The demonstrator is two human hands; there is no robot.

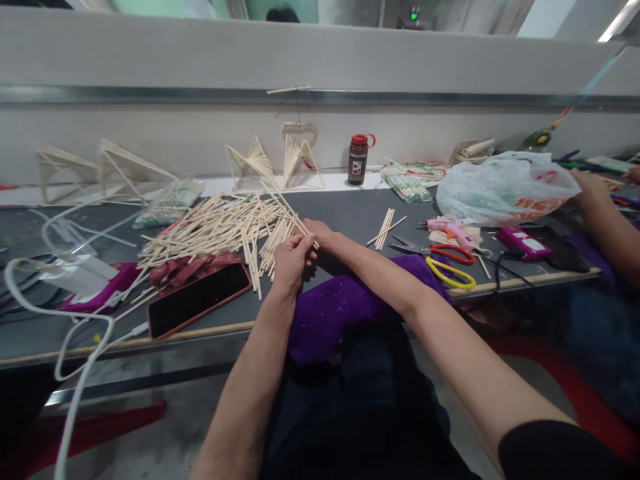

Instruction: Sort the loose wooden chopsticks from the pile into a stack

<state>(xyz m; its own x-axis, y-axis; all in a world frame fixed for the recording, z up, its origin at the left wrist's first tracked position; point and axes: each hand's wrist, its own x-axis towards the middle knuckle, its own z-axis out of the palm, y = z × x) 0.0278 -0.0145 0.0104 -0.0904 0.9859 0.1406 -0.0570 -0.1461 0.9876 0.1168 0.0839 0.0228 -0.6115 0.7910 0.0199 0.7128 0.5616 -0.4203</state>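
My left hand (291, 259) is closed in a pinch on the lower ends of a few thin wooden sticks (284, 205), which slant up and away to the left. Close against it, my right hand (321, 235) has its fingers curled around the same ends, partly hidden behind the left. A large loose pile of wooden sticks (215, 227) lies just left of my hands. To the right, a small group of sticks (384, 229) lies with one across the others. Purple cloth (330, 310) hangs over the table edge beneath my forearms.
A phone (200, 300), white cables (85, 360) and a ribbon lie left. Stick models (250, 163) and a red-capped bottle (357, 160) stand along the wall. Rightward are scissors (453, 257), a pink glue gun (453, 231), a plastic bag (505, 190) and another person's arm (603, 207).
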